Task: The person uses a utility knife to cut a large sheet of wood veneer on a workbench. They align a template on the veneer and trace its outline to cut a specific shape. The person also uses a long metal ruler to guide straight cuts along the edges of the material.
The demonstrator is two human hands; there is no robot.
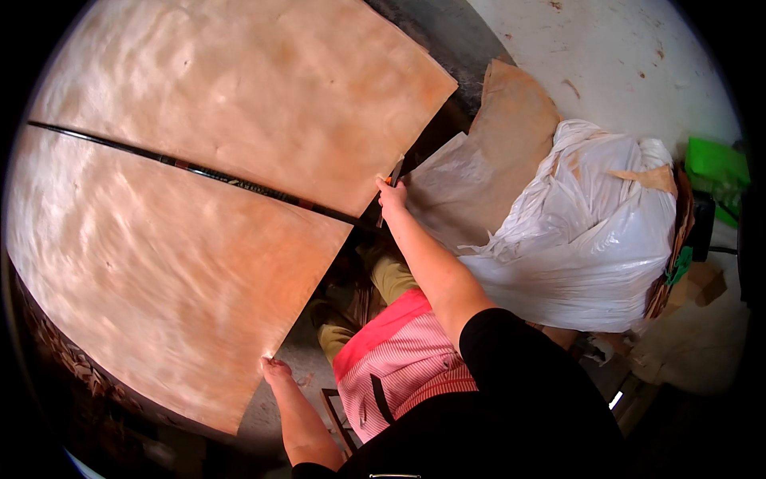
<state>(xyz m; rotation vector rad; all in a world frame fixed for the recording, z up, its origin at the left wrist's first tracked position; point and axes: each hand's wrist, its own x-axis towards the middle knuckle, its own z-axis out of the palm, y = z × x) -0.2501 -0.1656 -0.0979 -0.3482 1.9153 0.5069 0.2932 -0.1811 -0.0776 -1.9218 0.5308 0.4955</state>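
Note:
A large tan sheet of wood veneer (183, 295) spreads out on the left, with more veneer (279, 72) beyond it. Across them lies a long, thin black rod (231, 180), its near end beside my right forearm. My left hand (276, 370) pinches the near edge of the lower sheet, fingers closed on it. At the edge of the farther veneer, my right hand (391, 197) is closed around a slim utility knife (396, 172) with dark and orange parts. The knife's tip points away from me; whether it touches the veneer is unclear.
To the right stands a bulky bundle wrapped in white plastic (582, 239), with a loose veneer piece (511, 136) leaning beside it. A bright green bag (714, 168) sits at the far right. Below my left hand is a dark metal frame (339, 423), near my pink striped apron (407, 359).

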